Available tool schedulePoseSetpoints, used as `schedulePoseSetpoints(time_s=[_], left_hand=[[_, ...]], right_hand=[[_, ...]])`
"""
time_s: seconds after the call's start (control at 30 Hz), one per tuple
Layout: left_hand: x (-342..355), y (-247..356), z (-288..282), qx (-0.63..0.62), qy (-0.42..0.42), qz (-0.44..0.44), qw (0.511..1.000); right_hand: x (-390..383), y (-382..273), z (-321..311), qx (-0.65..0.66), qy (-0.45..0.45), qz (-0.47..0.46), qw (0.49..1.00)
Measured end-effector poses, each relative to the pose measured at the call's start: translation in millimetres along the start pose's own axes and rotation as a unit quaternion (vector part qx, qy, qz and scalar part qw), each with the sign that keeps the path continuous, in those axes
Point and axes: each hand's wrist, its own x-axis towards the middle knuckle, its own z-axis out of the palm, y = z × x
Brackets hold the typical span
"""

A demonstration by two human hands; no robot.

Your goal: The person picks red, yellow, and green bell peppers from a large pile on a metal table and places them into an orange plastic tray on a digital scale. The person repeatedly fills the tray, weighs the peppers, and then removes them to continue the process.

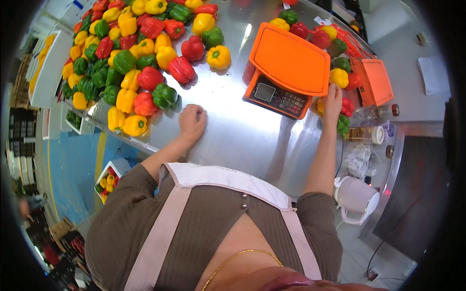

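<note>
A shiny metal bench [230,140], streaked with glare, fills the middle. At 10 o'clock red, yellow and green peppers [124,61] lie heaped on it; near them rests the left hand [192,123], fingers curled together. An orange scale [291,58] stands at 1 o'clock. By its edge, at 2 o'clock, the right hand [333,100] is among more peppers [339,77]; whether its fingers grip one, I cannot tell. A pale kettle [354,194] sits at 4 o'clock, blue floor [73,169] at 9.
</note>
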Motion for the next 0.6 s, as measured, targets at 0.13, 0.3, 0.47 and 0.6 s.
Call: schedulePoseSetpoints(time_s=[0.13, 0.3, 0.47, 0.6], left_hand=[[69.2, 48.4, 42.2, -0.389, -0.118, -0.023, 0.913], [130.6, 71.2, 74.2, -0.48, -0.336, -0.188, 0.788], [104.8, 43.9, 90.3, -0.446, -0.324, -0.204, 0.809], [45.7, 31.7, 28.1, -0.437, -0.316, -0.251, 0.804]], right_hand=[[51.5, 39.5, 4.1, -0.029, 0.006, 0.096, 0.995], [38.3, 56.4, 16.8, -0.181, 0.014, 0.031, 0.983], [-7.1, 53.2, 5.8, -0.264, -0.004, -0.063, 0.962], [-108.0, -19.8, 13.9, -0.172, -0.04, 0.02, 0.984]])
